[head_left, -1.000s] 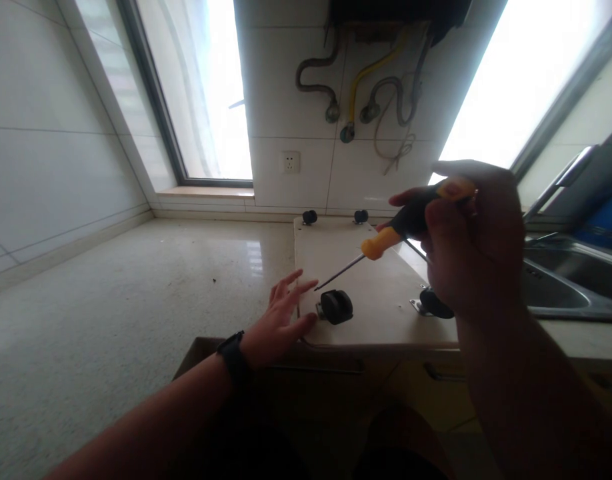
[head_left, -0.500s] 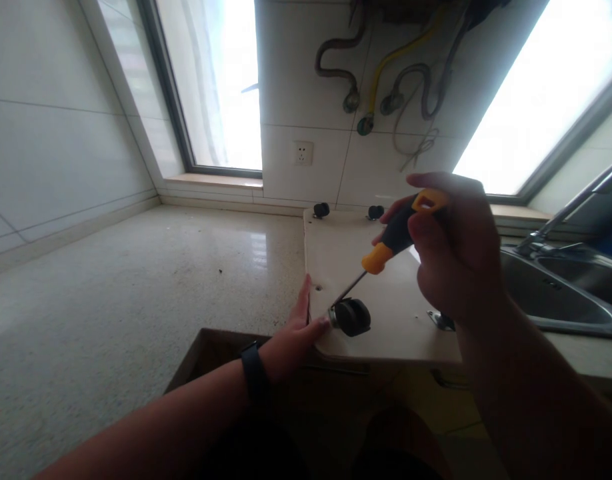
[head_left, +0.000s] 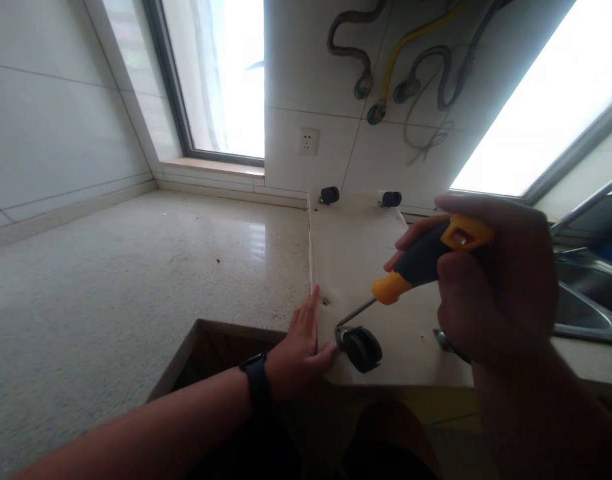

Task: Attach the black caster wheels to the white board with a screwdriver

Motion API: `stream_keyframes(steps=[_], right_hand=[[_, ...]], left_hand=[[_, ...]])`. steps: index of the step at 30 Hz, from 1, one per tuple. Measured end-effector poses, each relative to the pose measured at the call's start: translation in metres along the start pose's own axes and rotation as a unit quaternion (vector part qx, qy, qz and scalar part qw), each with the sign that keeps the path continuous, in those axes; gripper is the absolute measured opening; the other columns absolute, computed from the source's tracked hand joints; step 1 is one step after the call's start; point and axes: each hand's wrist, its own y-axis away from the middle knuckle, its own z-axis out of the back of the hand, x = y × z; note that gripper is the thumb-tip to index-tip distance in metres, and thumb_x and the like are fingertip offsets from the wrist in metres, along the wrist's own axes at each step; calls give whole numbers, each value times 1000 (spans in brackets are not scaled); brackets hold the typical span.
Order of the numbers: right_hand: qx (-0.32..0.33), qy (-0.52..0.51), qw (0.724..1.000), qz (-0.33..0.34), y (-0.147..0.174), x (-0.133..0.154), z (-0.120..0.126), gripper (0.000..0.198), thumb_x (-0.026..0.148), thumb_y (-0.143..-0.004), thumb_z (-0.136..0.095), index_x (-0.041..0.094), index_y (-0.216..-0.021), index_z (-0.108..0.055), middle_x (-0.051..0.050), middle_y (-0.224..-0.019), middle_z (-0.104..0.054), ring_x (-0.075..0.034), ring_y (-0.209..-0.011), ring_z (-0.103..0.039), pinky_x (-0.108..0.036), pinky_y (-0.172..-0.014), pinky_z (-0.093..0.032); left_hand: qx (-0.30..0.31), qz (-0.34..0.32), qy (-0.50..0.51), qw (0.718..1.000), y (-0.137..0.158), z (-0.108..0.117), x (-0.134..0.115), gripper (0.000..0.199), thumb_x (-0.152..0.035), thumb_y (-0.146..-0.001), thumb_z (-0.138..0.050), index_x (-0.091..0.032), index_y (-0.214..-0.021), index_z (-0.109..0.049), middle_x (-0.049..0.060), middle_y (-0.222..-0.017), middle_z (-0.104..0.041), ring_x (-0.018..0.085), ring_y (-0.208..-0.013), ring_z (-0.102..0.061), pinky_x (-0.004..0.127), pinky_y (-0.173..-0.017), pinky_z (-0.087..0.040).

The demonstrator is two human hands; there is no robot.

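Observation:
In my right hand (head_left: 496, 287) is a screwdriver (head_left: 426, 257) with a yellow and dark grey handle, my fingers wrapped around it. Its shaft slants down left, the tip at the mounting plate of a black caster wheel (head_left: 362, 348). That caster sits at the near left corner of a white board (head_left: 371, 260). My left hand (head_left: 302, 347) grips the board's left edge, fingers along the side and thumb against the caster's plate. Two more casters, the far left one (head_left: 329, 195) and the far right one (head_left: 391, 199), stand along the back edge. Behind my right wrist, another caster (head_left: 443, 340) is partly hidden.
A speckled stone countertop (head_left: 136, 267) spreads to the left, with a dark rectangular opening (head_left: 211, 347) at its front. To the right is a steel sink (head_left: 581, 293). Pipes (head_left: 353, 53) and a socket (head_left: 308, 141) are on the tiled wall.
The view has shifted, so the board and near caster appear lower and larger. My right hand and screwdriver appear lower and farther right, with the tip still at the caster plate. Both holds remain.

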Motion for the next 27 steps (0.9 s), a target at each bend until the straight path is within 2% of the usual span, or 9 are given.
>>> stream_keyframes(steps=[5, 12, 20, 27], right_hand=[[35, -24, 999, 27, 4, -6, 5, 41, 32, -93, -65, 31, -134, -60, -4, -96, -68, -19, -72, -67, -33, -55, -56], [86, -32, 996, 11, 10, -12, 7, 46, 30, -94, -64, 28, -139, -55, -5, -103, -66, -19, -74, -66, -37, -58, -56], [103, -29, 994, -6, 6, -11, 7, 44, 32, -96, -62, 29, -139, -54, -6, -103, -65, -20, -76, -66, -40, -59, -55], [114, -22, 993, -12, 6, -9, 6, 43, 33, -97, -61, 31, -140, -53, -6, -103, -64, -19, -77, -64, -39, -59, -55]], left_hand=[[3, -4, -15, 1000, 0, 1, -1, 103, -40, -92, -61, -16, -164, 9, 19, -170, -12, 38, -157, -12, 63, -127, -10], [-2, -10, -16, 1000, 0, 0, 1, 102, -46, -93, -60, -17, -164, 6, 19, -170, -15, 39, -156, -13, 63, -127, -12], [2, -7, -17, 1000, 0, 1, -1, 102, -47, -93, -59, -13, -164, 6, 21, -169, -15, 37, -156, -15, 60, -128, -15], [3, -13, -30, 999, -1, 0, 0, 100, -48, -94, -57, -14, -164, 6, 20, -171, -11, 37, -157, -12, 61, -128, -13]])
